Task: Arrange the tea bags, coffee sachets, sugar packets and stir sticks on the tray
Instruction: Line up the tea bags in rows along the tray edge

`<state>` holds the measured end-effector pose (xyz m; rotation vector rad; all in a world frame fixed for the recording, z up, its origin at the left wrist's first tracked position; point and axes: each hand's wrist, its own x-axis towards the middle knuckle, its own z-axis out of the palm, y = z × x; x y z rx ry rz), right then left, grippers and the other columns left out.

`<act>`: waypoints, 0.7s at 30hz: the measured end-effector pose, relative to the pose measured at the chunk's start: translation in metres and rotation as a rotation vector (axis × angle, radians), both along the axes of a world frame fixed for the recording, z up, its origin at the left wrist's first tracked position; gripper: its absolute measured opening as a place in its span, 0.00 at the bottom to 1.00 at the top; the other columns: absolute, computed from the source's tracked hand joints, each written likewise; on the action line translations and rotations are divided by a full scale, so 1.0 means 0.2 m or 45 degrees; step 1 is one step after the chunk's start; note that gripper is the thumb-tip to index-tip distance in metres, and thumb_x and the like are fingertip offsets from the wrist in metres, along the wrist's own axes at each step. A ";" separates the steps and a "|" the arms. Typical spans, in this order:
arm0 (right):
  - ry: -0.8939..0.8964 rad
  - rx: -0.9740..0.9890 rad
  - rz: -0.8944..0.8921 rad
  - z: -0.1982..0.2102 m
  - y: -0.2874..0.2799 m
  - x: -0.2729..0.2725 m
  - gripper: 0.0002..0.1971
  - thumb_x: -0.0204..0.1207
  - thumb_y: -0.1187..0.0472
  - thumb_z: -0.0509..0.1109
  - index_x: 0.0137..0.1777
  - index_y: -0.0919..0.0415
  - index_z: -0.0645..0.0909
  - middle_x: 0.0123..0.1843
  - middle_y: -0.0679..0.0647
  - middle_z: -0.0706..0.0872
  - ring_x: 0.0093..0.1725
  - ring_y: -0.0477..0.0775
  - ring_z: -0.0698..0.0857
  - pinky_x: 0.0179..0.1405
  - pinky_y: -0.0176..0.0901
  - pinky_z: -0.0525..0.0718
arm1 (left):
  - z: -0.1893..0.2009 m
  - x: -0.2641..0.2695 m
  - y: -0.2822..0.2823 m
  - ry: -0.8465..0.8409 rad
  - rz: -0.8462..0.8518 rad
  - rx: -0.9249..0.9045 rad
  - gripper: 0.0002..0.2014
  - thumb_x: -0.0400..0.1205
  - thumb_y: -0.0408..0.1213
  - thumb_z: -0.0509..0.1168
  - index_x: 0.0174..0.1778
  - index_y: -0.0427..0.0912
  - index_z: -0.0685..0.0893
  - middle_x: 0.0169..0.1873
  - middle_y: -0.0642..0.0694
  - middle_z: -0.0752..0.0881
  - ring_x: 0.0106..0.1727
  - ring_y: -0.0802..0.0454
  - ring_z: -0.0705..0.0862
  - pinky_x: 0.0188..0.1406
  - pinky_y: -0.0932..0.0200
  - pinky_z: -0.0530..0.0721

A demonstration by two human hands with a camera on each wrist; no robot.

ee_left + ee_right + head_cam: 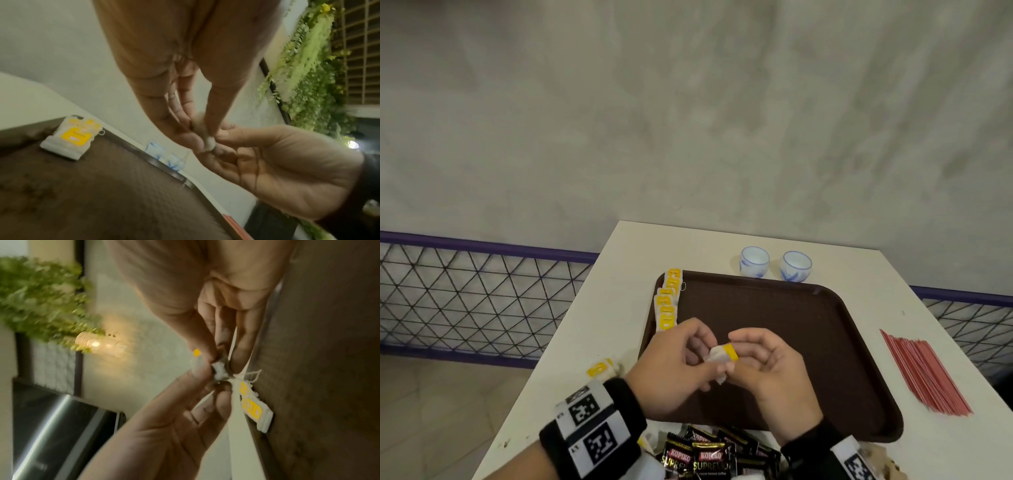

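The tea bag point(722, 356), a small white pouch wearing a yellow tag at its right end, is hanging above the brown tray point(808, 342), caught between both hands. The left hand point(674, 363) is pinching its crumpled white left end between thumb and fingertips, while the right hand point(767, 363) is pinching the tagged end, its other fingers curling loosely. A row of tea bags point(667, 301) is lying along the tray's left edge.

two blue-white cups point(775, 264), white table point(599, 349), mesh fence point(482, 291), leafy plants point(308, 65)
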<state>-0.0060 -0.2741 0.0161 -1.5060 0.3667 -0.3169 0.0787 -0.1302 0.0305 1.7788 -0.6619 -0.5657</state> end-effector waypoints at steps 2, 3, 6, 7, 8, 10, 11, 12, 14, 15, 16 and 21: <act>-0.039 -0.121 -0.010 0.02 0.00 -0.02 0.18 0.67 0.82 0.74 0.52 0.62 0.83 0.44 0.61 0.92 0.45 0.60 0.91 0.47 0.50 0.88 | 0.01 -0.02 0.01 0.055 -0.029 -0.040 0.13 0.71 0.28 0.75 0.48 0.40 0.80 0.43 0.34 0.84 0.34 0.46 0.84 0.35 0.54 0.89; -0.063 -0.154 -0.011 0.04 0.00 -0.03 0.18 0.67 0.81 0.74 0.51 0.62 0.83 0.44 0.60 0.92 0.45 0.58 0.91 0.48 0.49 0.88 | 0.01 -0.03 0.01 0.080 -0.038 -0.056 0.14 0.72 0.26 0.74 0.49 0.39 0.79 0.43 0.33 0.83 0.35 0.45 0.84 0.34 0.58 0.88; -0.144 -0.157 0.007 0.09 0.01 -0.07 0.16 0.67 0.79 0.75 0.50 0.63 0.85 0.46 0.58 0.92 0.48 0.55 0.91 0.51 0.46 0.89 | 0.01 -0.04 0.03 0.149 0.003 -0.108 0.15 0.71 0.22 0.73 0.50 0.36 0.78 0.42 0.34 0.82 0.35 0.44 0.85 0.35 0.58 0.87; -0.176 -0.141 0.024 0.10 0.01 -0.08 0.15 0.68 0.79 0.75 0.51 0.64 0.85 0.46 0.59 0.92 0.49 0.55 0.91 0.51 0.45 0.89 | 0.01 -0.04 0.04 0.177 0.020 -0.131 0.14 0.71 0.22 0.73 0.49 0.35 0.78 0.42 0.34 0.82 0.35 0.44 0.86 0.36 0.56 0.88; -0.204 -0.124 0.040 0.11 0.01 -0.09 0.14 0.68 0.79 0.75 0.51 0.64 0.85 0.46 0.59 0.92 0.50 0.55 0.91 0.51 0.44 0.89 | 0.02 -0.05 0.04 0.212 0.033 -0.161 0.13 0.71 0.21 0.73 0.48 0.33 0.79 0.42 0.33 0.82 0.36 0.44 0.87 0.38 0.55 0.88; -0.235 -0.102 0.042 0.13 0.02 -0.11 0.13 0.69 0.78 0.75 0.51 0.65 0.86 0.47 0.60 0.92 0.50 0.56 0.91 0.50 0.45 0.89 | 0.03 -0.06 0.06 0.297 0.053 -0.247 0.11 0.72 0.19 0.72 0.45 0.32 0.80 0.42 0.34 0.83 0.38 0.42 0.88 0.40 0.54 0.89; -0.238 -0.103 0.024 0.13 0.02 -0.11 0.12 0.69 0.77 0.75 0.50 0.64 0.86 0.48 0.59 0.92 0.49 0.56 0.91 0.50 0.44 0.88 | 0.04 -0.07 0.06 0.327 0.055 -0.294 0.09 0.72 0.19 0.71 0.44 0.32 0.80 0.41 0.34 0.83 0.40 0.41 0.88 0.41 0.53 0.90; -0.227 -0.111 0.005 0.13 0.02 -0.11 0.10 0.70 0.74 0.75 0.50 0.63 0.87 0.48 0.57 0.92 0.49 0.54 0.91 0.49 0.43 0.88 | 0.05 -0.07 0.06 0.347 0.053 -0.334 0.08 0.73 0.19 0.71 0.44 0.31 0.81 0.41 0.35 0.83 0.41 0.40 0.88 0.42 0.53 0.90; -0.168 -0.129 0.032 0.13 0.03 -0.11 0.06 0.74 0.66 0.74 0.48 0.59 0.90 0.49 0.55 0.92 0.51 0.54 0.90 0.51 0.45 0.88 | 0.06 -0.08 0.08 0.353 0.043 -0.375 0.07 0.73 0.19 0.70 0.43 0.31 0.81 0.40 0.37 0.84 0.43 0.40 0.88 0.44 0.53 0.90; -0.134 -0.125 0.088 0.13 0.03 -0.11 0.06 0.74 0.62 0.73 0.48 0.58 0.91 0.49 0.56 0.92 0.52 0.54 0.90 0.52 0.46 0.88 | 0.07 -0.09 0.08 0.351 0.039 -0.384 0.07 0.74 0.19 0.70 0.44 0.31 0.81 0.40 0.37 0.84 0.43 0.40 0.88 0.44 0.53 0.90; -0.100 -0.120 0.148 0.13 0.04 -0.12 0.07 0.74 0.60 0.72 0.47 0.58 0.91 0.48 0.56 0.92 0.51 0.53 0.89 0.52 0.45 0.88 | 0.07 -0.10 0.09 0.350 0.038 -0.389 0.07 0.74 0.19 0.69 0.44 0.30 0.81 0.40 0.36 0.84 0.43 0.41 0.88 0.44 0.54 0.90; -0.100 -0.171 0.226 0.15 0.07 -0.12 0.04 0.73 0.67 0.75 0.47 0.62 0.88 0.39 0.53 0.91 0.38 0.43 0.86 0.36 0.35 0.82 | 0.08 -0.11 0.12 0.329 0.029 -0.382 0.09 0.74 0.20 0.70 0.48 0.27 0.81 0.41 0.36 0.84 0.41 0.43 0.87 0.40 0.59 0.89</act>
